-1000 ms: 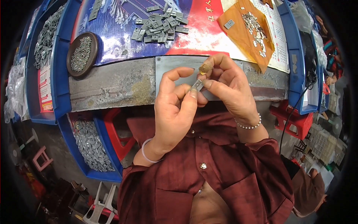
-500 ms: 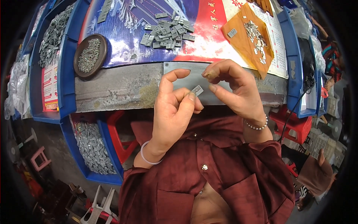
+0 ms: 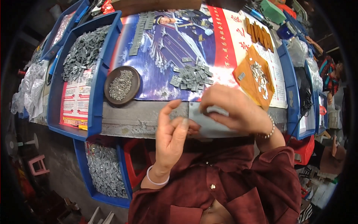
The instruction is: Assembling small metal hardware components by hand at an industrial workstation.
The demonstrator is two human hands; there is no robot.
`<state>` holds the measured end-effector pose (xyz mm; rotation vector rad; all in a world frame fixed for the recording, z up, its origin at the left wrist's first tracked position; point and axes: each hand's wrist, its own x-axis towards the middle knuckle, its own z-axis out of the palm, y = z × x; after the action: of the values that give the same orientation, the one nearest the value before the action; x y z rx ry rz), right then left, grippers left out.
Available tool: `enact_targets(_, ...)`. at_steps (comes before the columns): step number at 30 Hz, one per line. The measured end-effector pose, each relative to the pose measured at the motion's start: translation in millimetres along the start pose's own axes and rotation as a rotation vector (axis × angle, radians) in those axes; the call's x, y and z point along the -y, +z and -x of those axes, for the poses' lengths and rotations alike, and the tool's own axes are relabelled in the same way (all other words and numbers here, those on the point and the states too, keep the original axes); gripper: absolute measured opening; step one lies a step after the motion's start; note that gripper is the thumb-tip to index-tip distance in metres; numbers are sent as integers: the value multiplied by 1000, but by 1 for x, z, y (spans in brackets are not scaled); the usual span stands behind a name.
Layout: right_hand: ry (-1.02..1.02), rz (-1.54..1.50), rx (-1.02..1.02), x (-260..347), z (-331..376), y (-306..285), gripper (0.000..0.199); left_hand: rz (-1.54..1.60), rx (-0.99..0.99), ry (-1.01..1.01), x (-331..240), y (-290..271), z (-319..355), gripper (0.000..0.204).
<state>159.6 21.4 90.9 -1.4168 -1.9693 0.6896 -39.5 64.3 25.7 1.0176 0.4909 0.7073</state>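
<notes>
My left hand point(image 3: 172, 136) is raised at the table's front edge. Its thumb presses against the curled fingers while the index finger arches up; anything pinched there is hidden. Beside it, my right hand point(image 3: 235, 111) curls palm-down over a smooth pale grey plate point(image 3: 209, 128), and whatever its bent fingers hold cannot be made out. Just beyond the hands lies a loose pile of small grey rectangular pieces point(image 3: 192, 77). To the right, an amber sheet point(image 3: 242, 67) bears small silvery bits point(image 3: 259, 78) and one grey piece point(image 3: 241, 76). A round dark dish point(image 3: 108, 98) of tiny metal parts stands left.
Blue bins of grey pieces stand at the left, one on the table point(image 3: 96, 86) and one lower down point(image 3: 82, 168). Another blue bin point(image 3: 292, 87) borders the right side. Grey strips point(image 3: 140, 35) lie on the poster point(image 3: 149, 84), and amber rolls point(image 3: 259, 34) lie far right.
The view has shifted, showing more of the table's far side. My right hand has turned palm-down over the plate. The grey piece seen in my left fingertips no longer shows.
</notes>
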Motion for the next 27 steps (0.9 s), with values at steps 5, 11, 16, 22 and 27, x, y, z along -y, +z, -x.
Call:
enact_targets(5,105,65,-291,-64,-88,-4,17,-366,-327,416,11,-29,-5,42)
enact_targets(11,149,210,-385,-158,-185,23,13,-638,-422,500,36,-52,-5,40)
enact_targets(16,201,227,-376,-166,-220,34,13,-595,-419,549,39,-53,-6,37)
enact_targets(22,165,400,-451,-166,-236,40,16,-673,-423,589,39,-54,-7,36)
enact_targets(27,182,405,-447,-164,-241,39,16,-716,-440,602,41,-52,-8,35)
